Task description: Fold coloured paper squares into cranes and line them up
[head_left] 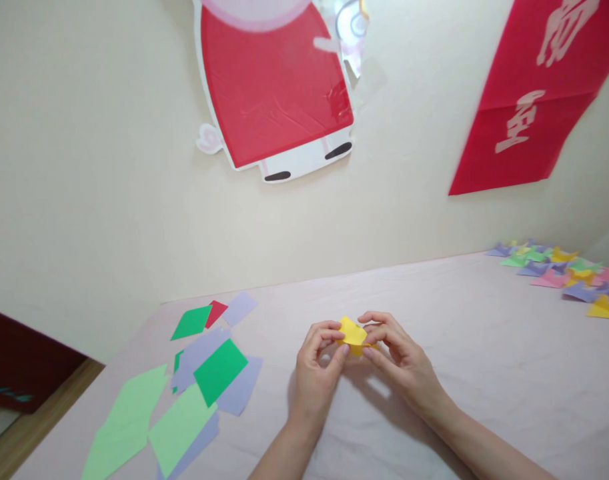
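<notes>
A small piece of folded yellow paper [353, 331] is held just above the light cloth, near the middle of the view. My left hand [320, 360] pinches its left side between thumb and fingers. On the right side, my right hand [397, 350] has its thumb and fingertips closed on the paper's edge. Part of the folds lies behind my fingertips, so the paper's full shape is hidden.
Loose sheets of green paper [221, 372], light green paper [127, 420], purple paper [241, 387] and red paper [215, 313] lie at left on the pale cloth [434, 300]. Several folded colored paper pieces [549, 278] stand at far right. A wall [109, 167] rises behind.
</notes>
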A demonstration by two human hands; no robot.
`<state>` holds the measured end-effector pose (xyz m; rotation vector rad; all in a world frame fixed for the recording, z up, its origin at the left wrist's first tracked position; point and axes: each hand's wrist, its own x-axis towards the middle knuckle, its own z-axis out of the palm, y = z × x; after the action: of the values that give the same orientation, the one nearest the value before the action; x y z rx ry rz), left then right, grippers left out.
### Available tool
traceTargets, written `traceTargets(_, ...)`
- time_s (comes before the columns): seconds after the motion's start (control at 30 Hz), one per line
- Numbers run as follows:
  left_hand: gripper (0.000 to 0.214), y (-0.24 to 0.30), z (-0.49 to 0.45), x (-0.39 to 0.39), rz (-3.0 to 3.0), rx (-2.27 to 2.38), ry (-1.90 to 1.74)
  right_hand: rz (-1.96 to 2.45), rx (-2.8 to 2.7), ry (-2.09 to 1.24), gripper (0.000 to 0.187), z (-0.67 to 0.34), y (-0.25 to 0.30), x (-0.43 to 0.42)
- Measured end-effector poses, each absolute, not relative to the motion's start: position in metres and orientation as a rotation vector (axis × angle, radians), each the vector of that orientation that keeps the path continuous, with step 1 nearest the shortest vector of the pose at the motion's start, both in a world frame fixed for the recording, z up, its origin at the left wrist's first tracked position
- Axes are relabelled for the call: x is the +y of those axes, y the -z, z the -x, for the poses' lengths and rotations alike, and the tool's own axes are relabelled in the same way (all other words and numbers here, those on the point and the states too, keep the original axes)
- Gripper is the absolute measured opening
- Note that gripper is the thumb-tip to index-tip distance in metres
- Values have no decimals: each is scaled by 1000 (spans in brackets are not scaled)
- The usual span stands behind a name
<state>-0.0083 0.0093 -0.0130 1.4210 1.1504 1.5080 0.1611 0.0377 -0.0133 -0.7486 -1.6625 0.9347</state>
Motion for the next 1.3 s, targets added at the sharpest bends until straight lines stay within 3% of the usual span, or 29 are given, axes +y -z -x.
traceTargets(0.47, 11, 13, 7, 9, -1360, 1047, -1517, 679, -1679, -922, 16, -164, 8, 35)
traceTargets(0.7, 16, 9, 9, 7, -1510, 1153, -1474, 758, -1619, -1023, 31, -165, 3, 34)
traceTargets(0.9, 11, 7, 9, 9, -1287, 997, -1531, 749, -1544, -1137, 12, -158, 17, 38)
traceTargets(1.03, 22, 9, 11, 9, -1050, 867, -1506, 774, -1625, -1111, 22, -156, 17, 38)
traceTargets(1.3, 36, 11, 14, 8, -930, 863, -1413, 859, -1753, -987, 16, -155, 8, 35)
